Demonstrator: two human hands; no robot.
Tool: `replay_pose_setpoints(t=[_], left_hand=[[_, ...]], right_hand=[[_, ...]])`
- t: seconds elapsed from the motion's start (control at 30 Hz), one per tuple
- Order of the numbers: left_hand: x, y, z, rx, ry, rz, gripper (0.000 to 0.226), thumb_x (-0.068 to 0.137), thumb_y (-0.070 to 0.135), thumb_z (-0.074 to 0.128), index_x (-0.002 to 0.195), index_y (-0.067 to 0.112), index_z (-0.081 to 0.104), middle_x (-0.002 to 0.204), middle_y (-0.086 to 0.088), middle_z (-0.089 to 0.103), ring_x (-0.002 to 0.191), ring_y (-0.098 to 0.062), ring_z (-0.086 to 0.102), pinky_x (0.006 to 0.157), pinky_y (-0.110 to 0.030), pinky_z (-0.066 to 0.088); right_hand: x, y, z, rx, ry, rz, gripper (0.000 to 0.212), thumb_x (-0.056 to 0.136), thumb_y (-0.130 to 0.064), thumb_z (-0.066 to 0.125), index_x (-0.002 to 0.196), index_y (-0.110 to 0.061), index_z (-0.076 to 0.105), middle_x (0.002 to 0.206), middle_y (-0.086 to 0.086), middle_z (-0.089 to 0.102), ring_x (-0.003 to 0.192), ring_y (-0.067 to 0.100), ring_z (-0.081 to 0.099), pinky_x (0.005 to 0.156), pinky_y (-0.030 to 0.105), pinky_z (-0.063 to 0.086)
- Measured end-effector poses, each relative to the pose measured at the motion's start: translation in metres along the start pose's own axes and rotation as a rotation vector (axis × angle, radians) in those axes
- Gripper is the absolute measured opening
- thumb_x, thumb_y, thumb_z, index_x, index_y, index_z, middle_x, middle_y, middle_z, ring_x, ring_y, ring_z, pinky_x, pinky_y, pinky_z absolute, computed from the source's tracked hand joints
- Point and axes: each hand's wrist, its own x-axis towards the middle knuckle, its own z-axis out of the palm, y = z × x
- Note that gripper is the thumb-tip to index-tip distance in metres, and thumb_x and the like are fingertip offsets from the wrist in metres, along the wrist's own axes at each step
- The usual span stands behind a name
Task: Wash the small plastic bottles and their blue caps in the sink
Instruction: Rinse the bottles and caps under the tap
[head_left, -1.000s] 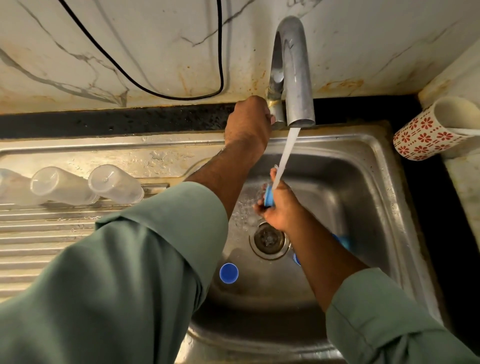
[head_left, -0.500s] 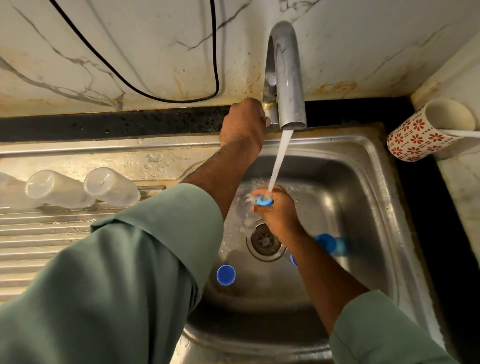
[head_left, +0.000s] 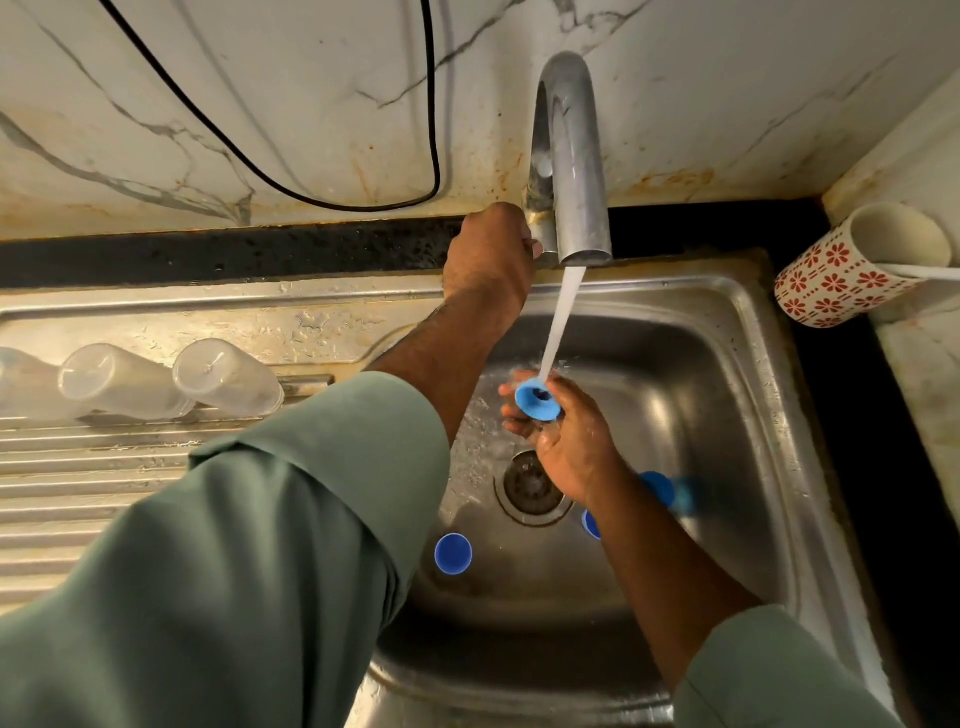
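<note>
My right hand (head_left: 563, 436) holds a blue cap (head_left: 538, 399) open side up under the running water from the tap (head_left: 574, 171), over the steel sink (head_left: 748, 415). My left hand (head_left: 491, 257) grips the tap's handle at its base. Three more blue caps lie in the basin: one at the near left (head_left: 453, 554), one to the right (head_left: 658, 486), and one partly hidden behind my right forearm (head_left: 590, 524). Three clear plastic bottles lie on their sides on the drainboard at the left (head_left: 228, 376) (head_left: 119, 382) (head_left: 21, 384).
The ribbed drainboard (head_left: 78, 493) stretches left of the basin. A drain strainer (head_left: 530, 486) sits in the basin's middle. A red-flowered mug (head_left: 857, 270) stands on the dark counter at the right. A black cable (head_left: 332, 200) hangs on the marble wall.
My right hand has turned the blue cap so its open side faces up into the stream. My left hand has stayed on the tap handle.
</note>
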Motion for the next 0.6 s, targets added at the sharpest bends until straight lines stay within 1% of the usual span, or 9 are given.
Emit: replay_pose_setpoints(t=[0.13,0.2,0.27,0.33,0.37,0.43,0.47,0.53,0.6], left_hand=[[0.001,-0.001,0.001,0.001,-0.021,0.001,0.026,0.098,0.018,0.061,0.122,0.007,0.058,0.118,-0.012,0.063,0.107,-0.027,0.060,0.084,-0.032,0.047],[0.004,-0.001,0.000,-0.018,-0.028,-0.005,0.027,0.097,0.017,0.062,0.121,0.008,0.058,0.110,-0.009,0.060,0.101,-0.024,0.058,0.083,-0.031,0.045],[0.007,0.001,0.001,-0.047,-0.047,0.002,0.026,0.098,0.016,0.060,0.122,0.007,0.057,0.106,-0.007,0.058,0.098,-0.022,0.057,0.087,-0.031,0.048],[0.005,0.006,0.002,-0.072,-0.079,0.023,0.029,0.102,0.012,0.051,0.128,0.000,0.054,0.120,-0.019,0.061,0.110,-0.035,0.059,0.100,-0.044,0.049],[0.001,0.008,0.001,-0.068,-0.124,0.049,0.033,0.104,0.008,0.041,0.132,-0.008,0.049,0.129,-0.031,0.055,0.120,-0.046,0.053,0.105,-0.052,0.044],[-0.003,0.010,0.001,-0.062,-0.191,0.140,0.040,0.105,-0.001,0.024,0.137,-0.022,0.035,0.140,-0.043,0.038,0.132,-0.057,0.036,0.111,-0.061,0.030],[-0.004,0.011,-0.001,-0.032,-0.222,0.147,0.039,0.104,-0.003,0.026,0.137,-0.021,0.035,0.141,-0.042,0.038,0.134,-0.055,0.036,0.112,-0.059,0.030],[-0.006,0.009,-0.008,0.040,-0.207,0.175,0.036,0.100,-0.001,0.044,0.134,-0.011,0.049,0.135,-0.031,0.052,0.128,-0.044,0.048,0.107,-0.050,0.039],[-0.015,0.001,-0.014,0.114,-0.202,0.212,0.036,0.096,0.003,0.053,0.133,0.001,0.055,0.130,-0.021,0.059,0.121,-0.036,0.055,0.102,-0.043,0.045]], right_hand=[[0.001,-0.005,0.010,0.114,-0.006,0.095,0.044,0.102,-0.037,0.035,0.092,-0.008,0.067,0.090,0.014,0.069,0.073,0.020,0.067,0.070,0.031,0.055],[-0.002,-0.007,0.012,0.154,-0.005,0.105,0.044,0.103,-0.035,0.035,0.093,-0.007,0.067,0.085,0.012,0.070,0.075,0.023,0.069,0.072,0.033,0.058],[-0.003,-0.009,0.014,0.195,-0.003,0.101,0.036,0.103,-0.028,0.039,0.100,-0.003,0.065,0.089,0.016,0.069,0.085,0.030,0.071,0.080,0.040,0.059],[-0.005,-0.012,0.013,0.142,-0.010,0.077,0.024,0.099,-0.019,0.046,0.099,-0.003,0.065,0.100,0.019,0.067,0.100,0.037,0.068,0.090,0.043,0.055],[-0.007,-0.014,0.012,0.100,-0.019,0.056,0.019,0.095,-0.015,0.051,0.095,-0.005,0.067,0.104,0.017,0.067,0.108,0.038,0.065,0.094,0.043,0.053],[-0.011,-0.020,0.013,0.006,-0.048,0.003,0.021,0.092,-0.010,0.055,0.083,-0.013,0.075,0.098,0.007,0.073,0.112,0.035,0.063,0.098,0.041,0.050],[-0.014,-0.025,0.013,-0.071,-0.050,-0.045,0.023,0.092,-0.008,0.056,0.083,-0.015,0.076,0.095,0.003,0.074,0.109,0.030,0.064,0.097,0.038,0.051],[-0.024,-0.041,0.018,-0.267,-0.036,-0.200,0.016,0.090,-0.007,0.062,0.094,-0.017,0.073,0.096,-0.001,0.074,0.099,0.016,0.068,0.086,0.026,0.054],[-0.035,-0.059,0.020,-0.464,-0.031,-0.440,0.025,0.084,-0.005,0.071,0.100,-0.024,0.072,0.101,-0.004,0.072,0.092,0.003,0.067,0.078,0.018,0.052]])
